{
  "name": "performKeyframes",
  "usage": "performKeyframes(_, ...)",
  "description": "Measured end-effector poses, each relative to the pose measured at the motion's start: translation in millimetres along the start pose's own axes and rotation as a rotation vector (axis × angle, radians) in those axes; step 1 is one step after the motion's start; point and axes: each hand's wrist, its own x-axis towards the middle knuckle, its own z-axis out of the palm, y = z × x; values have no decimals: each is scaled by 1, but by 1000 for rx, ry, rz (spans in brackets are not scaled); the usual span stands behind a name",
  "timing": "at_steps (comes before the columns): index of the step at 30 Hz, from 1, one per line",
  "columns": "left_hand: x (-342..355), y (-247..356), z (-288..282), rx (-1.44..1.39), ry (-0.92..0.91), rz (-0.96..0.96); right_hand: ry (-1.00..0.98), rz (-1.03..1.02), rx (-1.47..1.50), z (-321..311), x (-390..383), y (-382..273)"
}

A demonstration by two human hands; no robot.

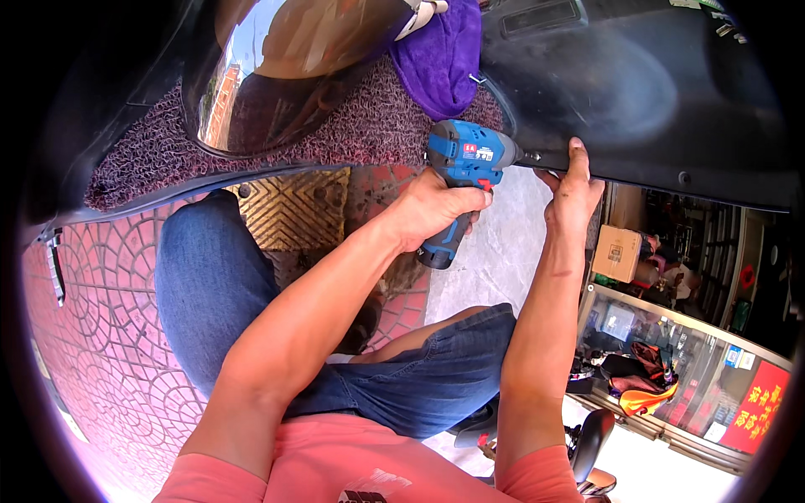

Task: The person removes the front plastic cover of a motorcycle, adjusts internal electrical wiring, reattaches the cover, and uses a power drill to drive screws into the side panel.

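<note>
My left hand is wrapped around the handle of a blue cordless drill, its thumb near the red trigger. The drill points right, its bit at the lower edge of a black plastic panel; what the tip meets is too small to make out. Just right of the bit, my right hand grips the panel's edge, one finger on its face and the other fingers partly hidden beneath. A small round hole or fastener shows farther right on the panel.
A brown looped mat adjoins the panel, with a purple cloth and a shiny tinted curved cover above it. Below lie a yellow ramp block and red paving. A glass display case and cardboard box stand right.
</note>
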Motion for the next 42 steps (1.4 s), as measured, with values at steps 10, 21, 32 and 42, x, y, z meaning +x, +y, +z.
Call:
performKeyframes(10,-1,0,1,8,14,-32,-22,5,6,-1,-2,-1)
performKeyframes(21,0,-2,12,37,134,1,-9,32,13,0,-3,-4)
performKeyframes(32,1,-3,11,11,101,-31,-12,16,10,0,-2,-3)
performKeyframes(42,0,-1,11,-3,81,-57,-22,35,9,0,-2,-4)
